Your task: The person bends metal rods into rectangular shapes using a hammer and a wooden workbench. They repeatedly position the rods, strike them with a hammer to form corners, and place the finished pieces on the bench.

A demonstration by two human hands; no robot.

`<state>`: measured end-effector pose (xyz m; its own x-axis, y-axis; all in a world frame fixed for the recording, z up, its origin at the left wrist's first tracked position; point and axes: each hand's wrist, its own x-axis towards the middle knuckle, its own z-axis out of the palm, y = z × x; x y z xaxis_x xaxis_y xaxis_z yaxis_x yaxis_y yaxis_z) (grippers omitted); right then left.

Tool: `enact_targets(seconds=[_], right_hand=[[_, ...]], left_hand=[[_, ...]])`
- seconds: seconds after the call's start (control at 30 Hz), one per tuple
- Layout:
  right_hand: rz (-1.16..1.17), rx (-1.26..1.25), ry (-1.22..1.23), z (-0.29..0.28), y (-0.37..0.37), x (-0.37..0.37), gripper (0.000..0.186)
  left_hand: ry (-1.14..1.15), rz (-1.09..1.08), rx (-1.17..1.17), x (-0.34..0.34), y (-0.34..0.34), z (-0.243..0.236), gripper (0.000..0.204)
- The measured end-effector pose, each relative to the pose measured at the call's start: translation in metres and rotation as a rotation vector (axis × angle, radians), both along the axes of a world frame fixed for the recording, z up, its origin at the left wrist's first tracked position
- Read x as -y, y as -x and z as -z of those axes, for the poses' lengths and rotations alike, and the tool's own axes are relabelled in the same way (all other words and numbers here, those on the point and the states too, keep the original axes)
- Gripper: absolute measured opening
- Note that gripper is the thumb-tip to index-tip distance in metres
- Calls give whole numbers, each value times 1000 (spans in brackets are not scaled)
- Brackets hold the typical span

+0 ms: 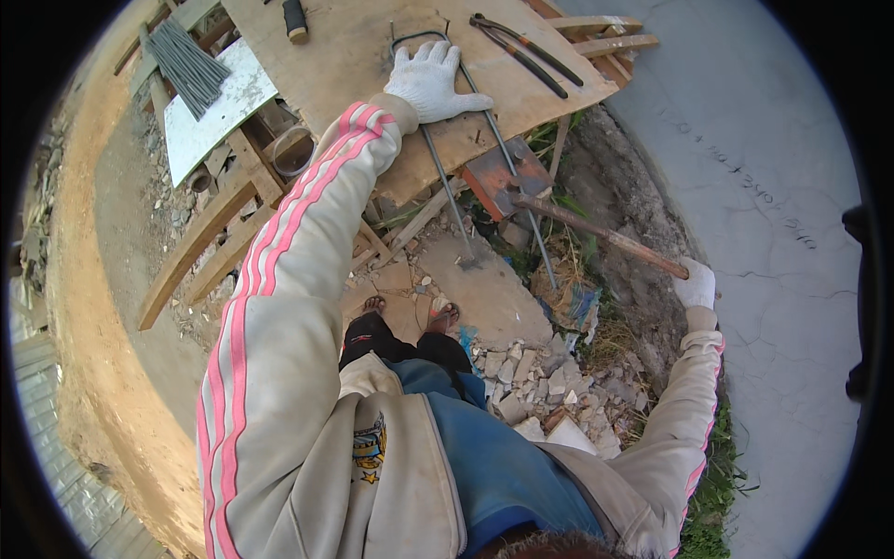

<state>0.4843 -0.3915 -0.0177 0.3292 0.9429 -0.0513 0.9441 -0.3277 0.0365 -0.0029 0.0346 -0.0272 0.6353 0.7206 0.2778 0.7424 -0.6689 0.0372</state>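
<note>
My left hand [426,82], in a white knit glove, lies flat with fingers spread on a U-bent steel rod [494,124] atop a worn plywood board [331,65]. The rod's long legs extend past the board's near edge toward the ground. My right hand [695,284], also gloved, is closed on the end of a long rusty handle [610,235], low at the right. The handle's other end meets a rusty orange-brown metal block [503,182] by one rod leg; how they join is unclear. Long black-handled cutters [526,59] lie right of my left hand.
At upper left, a bundle of steel rods [182,65] rests on a white panel [223,121], near curved timber pieces [205,228] and a clear container [291,154]. A dark roll [294,20] lies on the board. Broken rubble [549,382] surrounds my feet. A cracked grey concrete surface [764,186] runs along the right.
</note>
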Motion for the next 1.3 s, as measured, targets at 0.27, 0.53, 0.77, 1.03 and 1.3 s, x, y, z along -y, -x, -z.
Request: enact_targets(seconds=[0.27,0.53,0.77,1.03,1.3], right_hand=[[43,69,37,-20,6,4,22],[70,106,51,-23,9,16,22],[160,89,-7,-13,52,50,26],[461,141,-71,-16,187,144,30],[707,154,-29,-15,304,173,26]], left_hand=[[-16,12,20,0,1,1,119],[-3,-16,-50,4,0,-5,117],[13,-17,-52,7,0,-9,121],[24,0,-48,2,-1,-6,121],[9,29,69,0,1,-2,121]])
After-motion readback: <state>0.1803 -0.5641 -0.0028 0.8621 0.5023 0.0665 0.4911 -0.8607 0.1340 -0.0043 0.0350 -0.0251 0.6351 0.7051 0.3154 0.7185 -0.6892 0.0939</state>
